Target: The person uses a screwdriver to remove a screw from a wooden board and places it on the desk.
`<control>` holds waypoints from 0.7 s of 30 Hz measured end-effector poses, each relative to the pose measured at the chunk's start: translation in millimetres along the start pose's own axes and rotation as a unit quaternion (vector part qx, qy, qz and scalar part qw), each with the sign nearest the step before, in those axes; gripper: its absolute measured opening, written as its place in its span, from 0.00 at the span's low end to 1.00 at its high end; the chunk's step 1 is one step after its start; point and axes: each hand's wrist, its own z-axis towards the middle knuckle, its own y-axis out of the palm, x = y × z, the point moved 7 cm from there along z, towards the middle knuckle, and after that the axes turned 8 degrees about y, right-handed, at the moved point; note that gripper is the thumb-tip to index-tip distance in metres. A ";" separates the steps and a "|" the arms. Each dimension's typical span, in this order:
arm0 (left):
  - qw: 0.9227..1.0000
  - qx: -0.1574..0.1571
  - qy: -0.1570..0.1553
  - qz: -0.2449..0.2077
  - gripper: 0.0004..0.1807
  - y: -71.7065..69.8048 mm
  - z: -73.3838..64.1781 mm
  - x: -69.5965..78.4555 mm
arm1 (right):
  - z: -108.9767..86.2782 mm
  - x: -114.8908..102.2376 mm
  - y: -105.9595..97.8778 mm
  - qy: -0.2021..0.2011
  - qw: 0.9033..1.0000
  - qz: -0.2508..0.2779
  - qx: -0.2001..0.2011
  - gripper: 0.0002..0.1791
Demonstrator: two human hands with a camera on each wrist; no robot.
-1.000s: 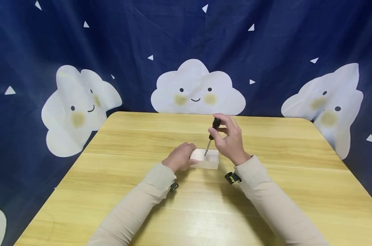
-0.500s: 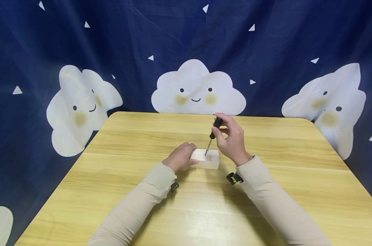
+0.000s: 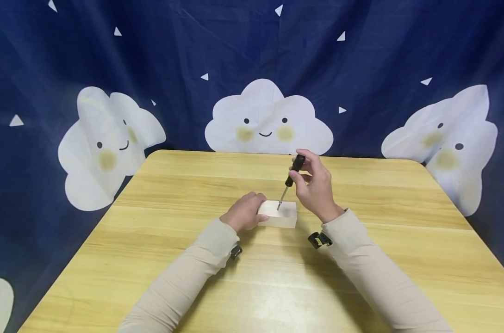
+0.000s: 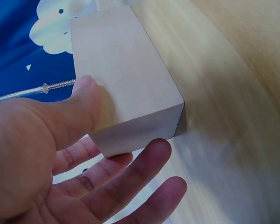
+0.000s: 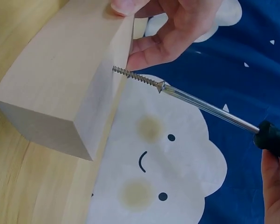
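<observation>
A pale wooden block (image 3: 287,219) lies on the table. My left hand (image 3: 244,212) grips its left end; in the left wrist view the thumb presses one long face of the block (image 4: 123,60) and other fingers reach round behind. With thumb and fingertips my right hand (image 3: 318,190) holds the black handle of a screwdriver (image 3: 298,163), tilted to the right above the block. At its tip sits a threaded screw (image 5: 137,77). The point of the screw meets the block's top face, with nearly all its thread showing. Whether the point has bitten in, I cannot tell.
The wooden table (image 3: 122,259) has rounded far corners. A dark blue curtain (image 3: 172,46) with smiling clouds and small white triangles hangs close behind and at both sides. Black straps with small devices (image 3: 320,239) sit at the sleeve cuffs.
My right hand has shifted slightly up and to the right, so the screwdriver leans a little more to the right. The screw tip, block and left hand stay put.
</observation>
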 end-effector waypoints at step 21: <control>1.000 -0.002 0.003 0.001 0.26 0.5 0.1 -0.3 | -3.6 4.3 4.4 -0.009 0.999 -0.019 -0.029 0.32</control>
